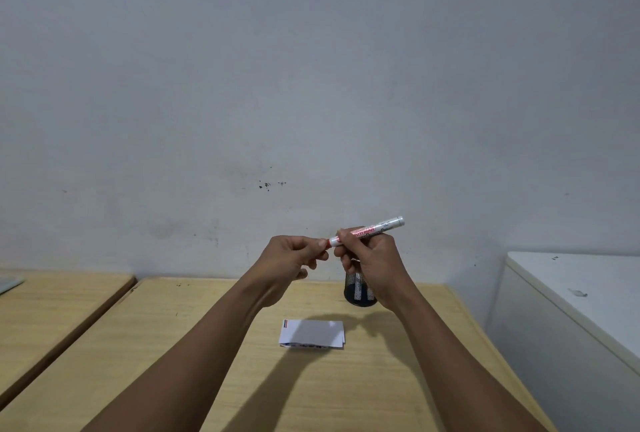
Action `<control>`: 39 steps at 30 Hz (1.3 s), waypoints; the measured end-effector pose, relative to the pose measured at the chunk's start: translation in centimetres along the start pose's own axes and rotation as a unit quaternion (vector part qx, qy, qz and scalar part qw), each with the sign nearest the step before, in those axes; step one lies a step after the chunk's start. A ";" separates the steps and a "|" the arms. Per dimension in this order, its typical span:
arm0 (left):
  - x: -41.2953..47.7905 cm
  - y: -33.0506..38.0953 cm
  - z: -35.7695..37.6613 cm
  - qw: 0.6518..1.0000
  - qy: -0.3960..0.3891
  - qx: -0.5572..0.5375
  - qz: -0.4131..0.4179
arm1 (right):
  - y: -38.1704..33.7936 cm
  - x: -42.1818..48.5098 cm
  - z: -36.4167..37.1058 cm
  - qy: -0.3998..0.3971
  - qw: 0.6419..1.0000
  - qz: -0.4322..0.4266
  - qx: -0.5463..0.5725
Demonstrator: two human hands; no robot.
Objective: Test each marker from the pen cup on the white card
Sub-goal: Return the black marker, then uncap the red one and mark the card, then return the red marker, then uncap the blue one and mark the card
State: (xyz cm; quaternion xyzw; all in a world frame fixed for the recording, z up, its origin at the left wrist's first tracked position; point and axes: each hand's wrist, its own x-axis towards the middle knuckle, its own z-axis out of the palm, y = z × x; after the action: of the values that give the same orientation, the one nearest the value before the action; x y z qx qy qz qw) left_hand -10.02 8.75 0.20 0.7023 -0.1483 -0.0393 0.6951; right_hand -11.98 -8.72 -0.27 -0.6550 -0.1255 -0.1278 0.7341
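Both hands are raised above the wooden table [398,379]. The right hand [372,263] grips a white marker [367,232] with red lettering, its barrel tilting up toward 2 o'clock. The left hand [294,262] pinches the marker's red end at 9 o'clock of the right hand. A black mesh pen cup [358,295] stands behind the right wrist. At 6 o'clock from the hands, a white card [313,332] lies flat, with short red and blue strokes at its left edge.

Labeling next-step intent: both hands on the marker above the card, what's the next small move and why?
Probably pull the cap end free with the left hand: it pinches the red tip end of the marker while the right hand grips the barrel, held above the white card, so no stroke is possible yet.
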 end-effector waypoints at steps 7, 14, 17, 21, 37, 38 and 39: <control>0.4 0.0 0.7 0.983 0.066 0.070 0.156 | 0.9 0.8 1.3 0.071 0.990 0.041 0.116; 2.3 0.5 1.3 0.941 0.150 0.197 0.231 | 0.5 1.0 0.1 0.156 0.976 -0.001 -0.152; 3.2 1.3 1.3 0.914 0.144 0.273 0.265 | 0.7 1.5 -1.6 0.152 0.906 -0.155 -0.363; 4.5 2.1 2.5 0.898 0.101 0.308 0.299 | 0.7 3.1 -2.9 0.112 0.864 -0.203 -0.447; 14.3 -4.7 6.1 0.881 0.074 0.451 0.117 | 4.6 9.8 -9.2 0.121 0.892 -0.086 -0.426; 14.6 -5.3 6.4 0.882 0.074 0.452 0.111 | 5.3 10.0 -9.4 0.113 0.892 -0.076 -0.432; 14.9 -5.9 6.7 0.883 0.072 0.451 0.103 | 5.8 10.1 -9.5 0.105 0.892 -0.067 -0.435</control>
State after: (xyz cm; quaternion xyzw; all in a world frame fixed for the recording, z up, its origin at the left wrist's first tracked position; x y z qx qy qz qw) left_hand 3.36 -1.67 -3.54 0.9218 -0.1711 0.1544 0.3118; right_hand -0.36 -17.78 -3.20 -0.8818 -0.0231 -0.2863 0.3740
